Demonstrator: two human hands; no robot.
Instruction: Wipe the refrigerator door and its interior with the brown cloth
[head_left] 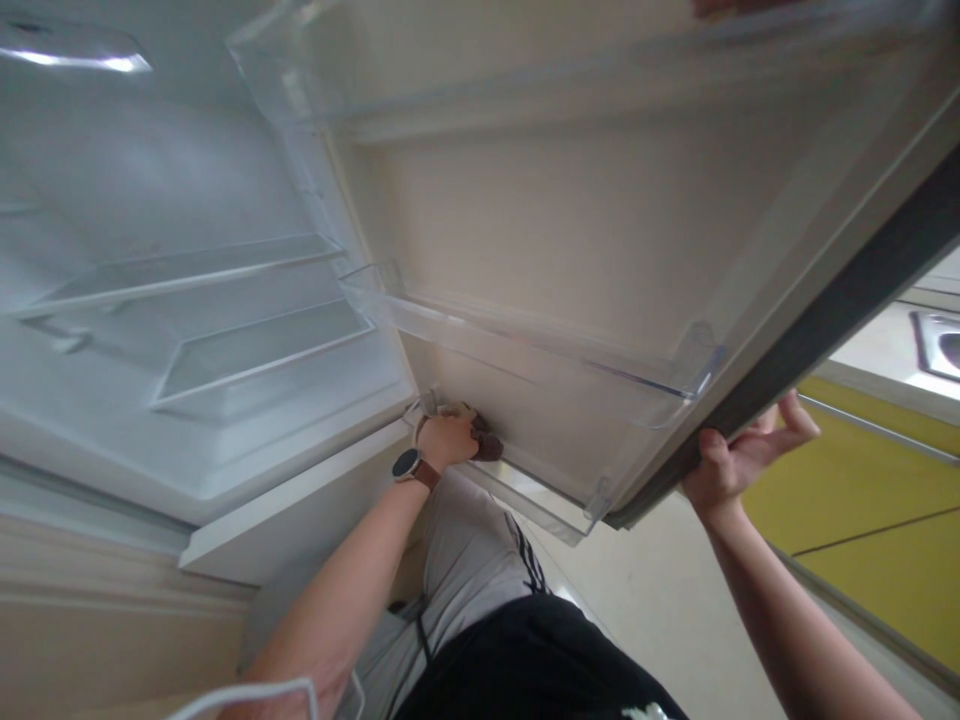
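Note:
An opened refrigerator door (585, 230) fills the middle of the view, its inner side facing me. My left hand (448, 440), with a watch on the wrist, is closed on a dark brown cloth (489, 446). It is inside the lowest clear door bin (536, 505), near the hinge side; the fingertips are partly hidden. My right hand (731, 460) grips the door's dark outer edge (787, 365) near its lower corner, thumb on the inner side and some fingers behind it.
Left of the door is the white fridge interior (172, 200) with glass shelves (262, 350) and a lit lamp (75, 60). A middle clear door bin (540, 345) juts out above my left hand. Yellow cabinets (877, 480) and a sink (941, 345) stand at the right.

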